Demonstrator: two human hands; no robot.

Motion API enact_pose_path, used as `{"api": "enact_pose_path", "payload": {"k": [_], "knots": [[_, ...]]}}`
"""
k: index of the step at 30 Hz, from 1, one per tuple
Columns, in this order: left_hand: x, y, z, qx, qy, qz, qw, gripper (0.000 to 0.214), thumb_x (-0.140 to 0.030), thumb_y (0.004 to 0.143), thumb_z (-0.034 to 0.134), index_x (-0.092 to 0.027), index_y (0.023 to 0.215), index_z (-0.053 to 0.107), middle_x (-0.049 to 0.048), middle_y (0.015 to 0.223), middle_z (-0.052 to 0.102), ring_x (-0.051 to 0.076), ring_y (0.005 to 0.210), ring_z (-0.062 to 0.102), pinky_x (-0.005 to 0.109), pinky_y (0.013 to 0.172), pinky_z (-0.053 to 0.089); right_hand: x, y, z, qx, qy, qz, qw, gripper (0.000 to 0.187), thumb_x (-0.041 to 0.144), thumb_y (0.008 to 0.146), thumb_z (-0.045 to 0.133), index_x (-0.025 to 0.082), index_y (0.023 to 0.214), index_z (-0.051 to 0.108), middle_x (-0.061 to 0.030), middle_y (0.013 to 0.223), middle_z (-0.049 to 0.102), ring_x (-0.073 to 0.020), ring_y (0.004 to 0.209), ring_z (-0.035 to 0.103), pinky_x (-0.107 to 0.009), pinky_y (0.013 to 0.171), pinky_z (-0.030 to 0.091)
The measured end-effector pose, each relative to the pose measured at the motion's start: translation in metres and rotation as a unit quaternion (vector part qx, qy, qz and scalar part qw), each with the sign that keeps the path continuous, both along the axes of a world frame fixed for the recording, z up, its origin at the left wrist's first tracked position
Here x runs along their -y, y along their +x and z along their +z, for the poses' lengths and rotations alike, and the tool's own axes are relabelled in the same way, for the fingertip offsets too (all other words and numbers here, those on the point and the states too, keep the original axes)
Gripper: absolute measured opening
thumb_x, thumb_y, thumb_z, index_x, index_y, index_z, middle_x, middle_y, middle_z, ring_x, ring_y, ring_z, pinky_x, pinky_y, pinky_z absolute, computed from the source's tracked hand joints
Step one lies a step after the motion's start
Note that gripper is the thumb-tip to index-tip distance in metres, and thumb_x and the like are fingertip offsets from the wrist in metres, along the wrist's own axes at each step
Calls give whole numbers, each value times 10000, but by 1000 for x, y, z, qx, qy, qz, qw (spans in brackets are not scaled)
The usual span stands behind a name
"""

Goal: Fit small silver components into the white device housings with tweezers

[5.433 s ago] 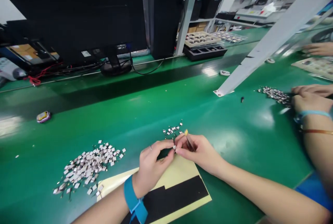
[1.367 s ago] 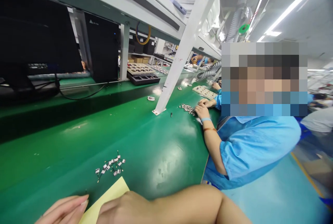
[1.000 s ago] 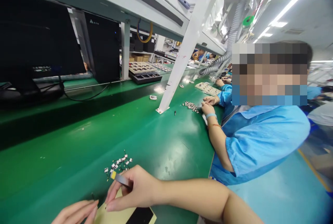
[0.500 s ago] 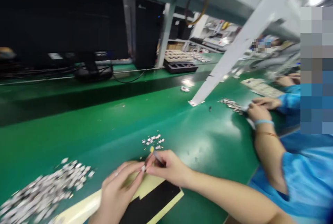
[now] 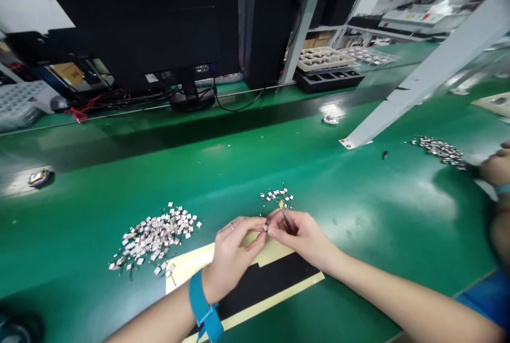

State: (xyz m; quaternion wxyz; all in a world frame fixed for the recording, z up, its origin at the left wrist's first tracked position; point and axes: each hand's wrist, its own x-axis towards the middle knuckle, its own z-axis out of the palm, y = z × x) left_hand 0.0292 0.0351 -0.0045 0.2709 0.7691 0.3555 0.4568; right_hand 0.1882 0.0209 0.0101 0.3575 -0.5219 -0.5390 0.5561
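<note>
Green tabletop (image 5: 370,210) of a long factory bench carries everything here, and the work sits near its front edge, a little left of the middle. The person's left hand (image 5: 231,258) and right hand (image 5: 300,237) meet above a yellow backing sheet (image 5: 274,258) with a black strip (image 5: 263,292) on it. The left thumb and index finger pinch one tiny white piece (image 5: 265,228), so this hand is closed on it. The right fingertips (image 5: 279,232) are touching the same place, but I cannot tell if they hold the piece too. The right hand also grasps dark tweezers (image 5: 287,221) with a yellow spot at the tip, pointing toward the far side. Just beyond the fingers lies a small pile of wired pieces (image 5: 277,197), and left of the hands, just beside the sheet, lies a much bigger pile of silver-white pieces (image 5: 153,239). Many pieces are in the big pile and few in the small one, but it is not shown which pieces are finished. Toward the right edge of the tabletop, a co-worker's hand (image 5: 496,168) is near another pile of pieces (image 5: 438,151). Along the far edge stand a black monitor (image 5: 131,19), a black tower case (image 5: 271,19) and stacked trays (image 5: 324,64).
</note>
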Motion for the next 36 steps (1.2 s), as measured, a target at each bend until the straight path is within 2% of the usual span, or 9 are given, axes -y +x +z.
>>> {"api": "enact_pose_path", "payload": {"k": [9, 12, 16, 21, 24, 27, 30, 32, 36], "knots": [[1, -2, -1, -25, 23, 1, 999, 183, -116, 736, 588, -188, 901, 559, 9, 754, 651, 118, 672, 628, 201, 642, 514, -2, -4, 3, 44, -9, -19, 999, 120, 276, 651, 552, 158, 644, 528, 77, 463, 271, -70, 452, 229, -217, 437, 192], [2, -3, 0, -34, 26, -6, 999, 179, -109, 736, 588, -184, 895, 558, 9, 753, 650, 117, 675, 625, 202, 648, 513, -3, -6, 3, 18, -21, -31, 999, 108, 230, 614, 574, 155, 577, 506, 63, 492, 368, -55, 451, 244, -210, 433, 203], [2, -3, 1, -38, 20, -5, 999, 163, -119, 732, 591, -186, 878, 561, 11, 747, 652, 123, 666, 630, 207, 633, 518, -5, -4, 2, -63, -48, -44, 996, 255, 256, 586, 659, 152, 496, 444, 18, 607, 529, -65, 514, 414, -212, 496, 316], [1, -1, 1, 9, -53, 0, 999, 181, -123, 705, 613, -180, 868, 557, 17, 752, 670, 135, 663, 652, 207, 633, 541, -10, 7, 2, -141, -90, -30, 986, 350, 318, 556, 734, 164, 566, 420, -5, 663, 597, -117, 635, 541, -254, 626, 404], [2, 1, 1, 38, -102, -18, 994, 205, -112, 700, 612, -177, 884, 548, 12, 753, 674, 130, 660, 655, 199, 642, 546, -10, 9, 2, -100, -76, -5, 992, 314, 365, 606, 696, 165, 631, 455, 17, 614, 548, -92, 553, 476, -226, 539, 361], [4, 4, 2, 27, -121, -42, 991, 245, -101, 719, 595, -183, 939, 527, 5, 779, 672, 119, 675, 650, 190, 652, 541, -8, 8, 2, 4, -32, 24, 999, 251, 358, 642, 652, 154, 685, 511, 77, 484, 346, -60, 438, 296, -203, 427, 234], [-3, -1, 12, -78, -71, -84, 991, 300, -109, 744, 571, -184, 1025, 495, 30, 867, 658, 147, 760, 635, 241, 697, 534, -8, 15, 2, 122, 31, 38, 991, 180, 318, 678, 600, 157, 685, 521, 90, 450, 248, -59, 408, 233, -205, 401, 200], [-15, -15, 25, -219, -26, -94, 971, 326, -106, 720, 590, -188, 1024, 508, 53, 945, 632, 193, 855, 601, 303, 744, 517, -12, 26, 2, 227, 123, 20, 966, 142, 300, 713, 571, 163, 700, 537, 60, 479, 342, -68, 417, 280, -214, 414, 243], [-43, -57, 55, -489, -5, -18, 872, 211, -102, 657, 641, -184, 843, 581, 54, 841, 622, 235, 810, 572, 318, 664, 488, -17, 43, 2, 354, 309, -43, 882, 112, 283, 777, 541, 177, 740, 540, -27, 687, 516, -106, 509, 423, -245, 486, 338]]}}
